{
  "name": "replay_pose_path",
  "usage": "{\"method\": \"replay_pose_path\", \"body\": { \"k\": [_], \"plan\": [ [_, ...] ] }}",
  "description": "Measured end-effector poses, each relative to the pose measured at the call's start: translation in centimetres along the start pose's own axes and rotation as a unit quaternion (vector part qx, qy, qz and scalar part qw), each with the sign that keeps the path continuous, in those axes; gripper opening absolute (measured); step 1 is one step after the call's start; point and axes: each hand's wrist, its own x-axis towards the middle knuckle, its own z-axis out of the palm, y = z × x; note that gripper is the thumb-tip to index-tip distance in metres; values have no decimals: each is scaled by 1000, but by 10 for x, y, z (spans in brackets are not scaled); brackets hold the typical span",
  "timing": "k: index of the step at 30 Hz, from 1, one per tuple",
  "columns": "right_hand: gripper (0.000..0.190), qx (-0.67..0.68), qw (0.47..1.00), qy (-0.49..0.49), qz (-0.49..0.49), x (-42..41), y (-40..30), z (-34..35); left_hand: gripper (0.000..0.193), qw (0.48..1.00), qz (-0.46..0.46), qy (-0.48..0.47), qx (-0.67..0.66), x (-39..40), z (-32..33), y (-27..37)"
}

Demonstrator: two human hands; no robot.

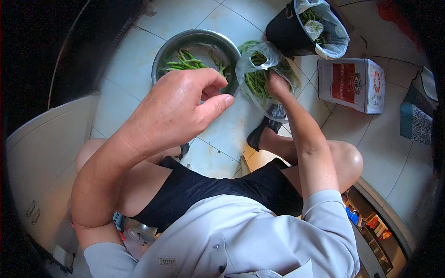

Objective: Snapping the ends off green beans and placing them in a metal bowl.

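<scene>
My left hand [174,102] is raised over the near side of a metal basin [157,57]. Its thumb and index fingertip are apart, and nothing shows between them; the other fingers are curled and partly hidden. Long green beans [187,62] lie in the basin, with a few thinner pieces [218,62] to their right. My right hand [278,86] reaches into a clear plastic bag [273,52] beside the basin. More green beans [256,83] fill this bag. The fingers of that hand are hidden, so whether they grip any beans is unclear.
Beyond the bag, a black bin [286,38] with a plastic liner holds green scraps [309,15]. A printed white and red tin [351,85] stands on the tiled floor [121,69] at right. Farther right is a teal and speckled box-like object [415,114]. My shod foot [259,133] is near the bag.
</scene>
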Motion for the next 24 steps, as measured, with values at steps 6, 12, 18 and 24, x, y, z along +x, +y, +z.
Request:
{"method": "replay_pose_path", "body": {
  "k": [6, 12, 18, 24],
  "plan": [
    [43, 60, 998, -2, 30, 1, -25, 17, 30, 999, 31, 9, 27, 2, 4, -1],
    [33, 82, 994, 27, 68, -3, -32, 5, 31, 997, 41, 22, 63, 1, 2, -6],
    [25, 200, 977, 69, 30, 7, 21, -33, 33, 995, 77, 41, 44, 13, 1, -5],
    [24, 346, 913, -193, 96, -47, -55, -164, 36, 996, 52, 53, 59, 15, -2, -21]
  ]
}}
